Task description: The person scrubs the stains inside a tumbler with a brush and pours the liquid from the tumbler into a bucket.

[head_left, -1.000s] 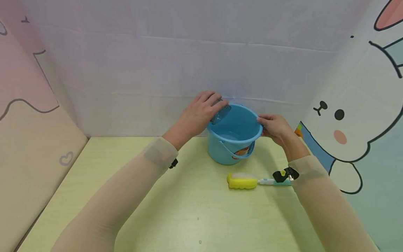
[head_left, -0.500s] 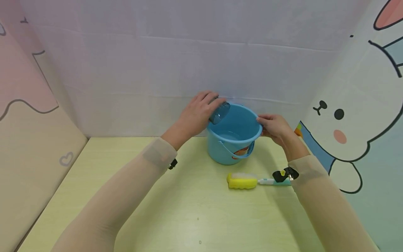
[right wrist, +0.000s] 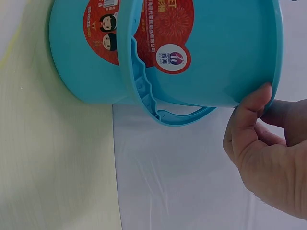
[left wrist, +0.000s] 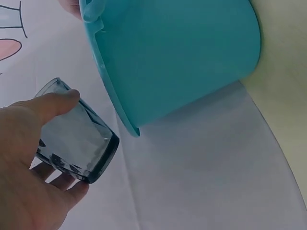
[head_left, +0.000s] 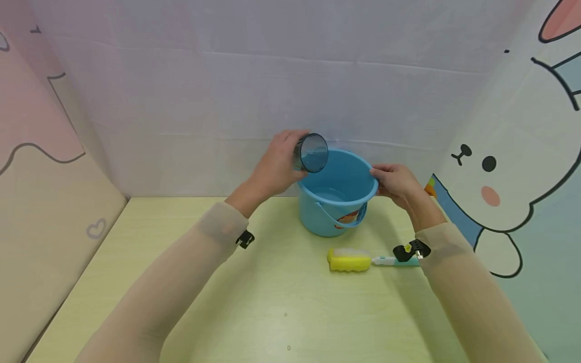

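My left hand (head_left: 274, 166) grips a smoky, see-through cup (head_left: 313, 153) just above the left rim of a blue bucket (head_left: 320, 217). The cup lies tilted, its mouth turned toward the head camera. In the left wrist view, thumb and fingers wrap opposite sides of the cup (left wrist: 79, 136), which is apart from the bucket (left wrist: 177, 57). On the other side, my right hand (head_left: 397, 184) pinches the bucket's rim between thumb and fingers. The bucket stands upright, with its handle (right wrist: 132, 62) hanging down. Whether liquid lies on its floor I cannot tell.
A yellow-headed brush (head_left: 349, 261) with a white and green handle lies on the pale yellow table (head_left: 272, 302) in front of the bucket. The right wrist strap partly covers its handle. Close behind the bucket rises a white sheet wall (head_left: 204, 101).
My left hand has rotated the cup from mouth-down over the bucket to mouth facing the camera, moving slightly left. The right hand and the bucket have stayed put.
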`<state>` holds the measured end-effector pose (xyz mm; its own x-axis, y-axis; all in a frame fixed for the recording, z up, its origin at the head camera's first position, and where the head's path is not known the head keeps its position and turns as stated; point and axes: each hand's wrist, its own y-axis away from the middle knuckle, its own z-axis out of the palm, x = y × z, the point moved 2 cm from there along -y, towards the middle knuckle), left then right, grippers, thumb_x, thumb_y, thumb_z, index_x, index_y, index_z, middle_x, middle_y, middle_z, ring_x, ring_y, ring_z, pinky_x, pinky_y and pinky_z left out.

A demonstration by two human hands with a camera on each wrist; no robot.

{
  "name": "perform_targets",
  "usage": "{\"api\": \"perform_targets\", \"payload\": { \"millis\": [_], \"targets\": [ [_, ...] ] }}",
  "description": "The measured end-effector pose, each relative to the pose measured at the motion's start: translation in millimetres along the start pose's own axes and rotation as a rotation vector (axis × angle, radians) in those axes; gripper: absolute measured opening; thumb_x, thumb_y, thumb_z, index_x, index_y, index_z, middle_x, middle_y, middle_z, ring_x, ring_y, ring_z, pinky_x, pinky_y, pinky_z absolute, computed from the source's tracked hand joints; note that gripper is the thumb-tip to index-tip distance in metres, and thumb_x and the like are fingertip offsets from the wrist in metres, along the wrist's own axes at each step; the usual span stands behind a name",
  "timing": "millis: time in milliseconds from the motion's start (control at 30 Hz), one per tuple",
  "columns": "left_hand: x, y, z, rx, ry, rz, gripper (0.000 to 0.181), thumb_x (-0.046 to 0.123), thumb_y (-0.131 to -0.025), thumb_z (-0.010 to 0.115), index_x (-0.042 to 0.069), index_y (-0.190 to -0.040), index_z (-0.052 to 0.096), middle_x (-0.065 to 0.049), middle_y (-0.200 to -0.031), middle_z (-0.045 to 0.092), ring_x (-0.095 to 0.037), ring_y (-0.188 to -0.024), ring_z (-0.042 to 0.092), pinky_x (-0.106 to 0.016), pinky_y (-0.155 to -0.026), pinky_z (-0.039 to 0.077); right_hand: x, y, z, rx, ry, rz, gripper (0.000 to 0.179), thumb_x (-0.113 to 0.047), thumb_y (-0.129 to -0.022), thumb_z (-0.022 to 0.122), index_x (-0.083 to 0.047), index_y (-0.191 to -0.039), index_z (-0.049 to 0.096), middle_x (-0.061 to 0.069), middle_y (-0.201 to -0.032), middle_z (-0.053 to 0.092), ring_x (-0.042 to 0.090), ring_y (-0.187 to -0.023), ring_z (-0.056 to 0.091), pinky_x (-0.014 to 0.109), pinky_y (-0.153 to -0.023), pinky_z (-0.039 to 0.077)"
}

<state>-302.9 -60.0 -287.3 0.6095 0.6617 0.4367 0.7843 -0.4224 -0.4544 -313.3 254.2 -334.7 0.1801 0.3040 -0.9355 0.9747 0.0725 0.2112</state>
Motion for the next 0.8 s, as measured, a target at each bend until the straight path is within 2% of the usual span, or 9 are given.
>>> {"api": "perform_targets", "payload": {
  "millis": [133, 267, 467, 800],
  "targets": [
    [-2.7, 4.5, -3.3, 0.036, 0.116, -0.051, 0.093, 0.012, -0.083, 0.093, 0.007, -0.160, 0.042, -0.012, -0.156, 0.049, -0.030, -0.144, 0.043, -0.042, -0.118, 0.040, 0.1, -1.4, 0.1, 0.003, 0.003, 0.001, 0.055, -0.027, -0.114, 0.051, 0.002, -0.160, 0.041, 0.025, -0.141, 0.055, 0.012, -0.085, 0.071, 0.024, -0.078, 0.061],
    [-5.0, 9.3, -6.3, 0.057, 0.200, -0.098, 0.094, 0.013, -0.082, 0.094, 0.008, -0.160, 0.041, -0.011, -0.156, 0.048, -0.029, -0.142, 0.046, -0.043, -0.114, 0.043, 0.5, -3.3, 0.4, 0.005, 0.005, 0.006, 0.056, -0.027, -0.114, 0.051, 0.001, -0.161, 0.040, 0.025, -0.142, 0.054, 0.011, -0.083, 0.071, 0.024, -0.078, 0.061],
    [-7.5, 18.6, -11.5, 0.094, 0.273, -0.163, 0.095, 0.019, -0.081, 0.095, 0.010, -0.159, 0.042, -0.008, -0.154, 0.051, -0.027, -0.138, 0.050, -0.045, -0.111, 0.046, 0.5, -5.8, 1.1, 0.001, 0.006, 0.011, 0.056, -0.027, -0.114, 0.050, 0.001, -0.161, 0.039, 0.026, -0.146, 0.052, 0.012, -0.086, 0.071, 0.024, -0.079, 0.061],
    [-10.0, 39.0, -19.7, 0.134, 0.393, -0.206, 0.094, 0.023, -0.083, 0.094, 0.011, -0.160, 0.040, -0.008, -0.150, 0.053, -0.025, -0.137, 0.050, -0.044, -0.110, 0.049, 0.2, -7.5, 0.9, 0.000, 0.011, 0.011, 0.057, -0.027, -0.115, 0.050, 0.002, -0.162, 0.039, 0.026, -0.148, 0.052, 0.013, -0.089, 0.072, 0.024, -0.079, 0.062]
  ]
}}
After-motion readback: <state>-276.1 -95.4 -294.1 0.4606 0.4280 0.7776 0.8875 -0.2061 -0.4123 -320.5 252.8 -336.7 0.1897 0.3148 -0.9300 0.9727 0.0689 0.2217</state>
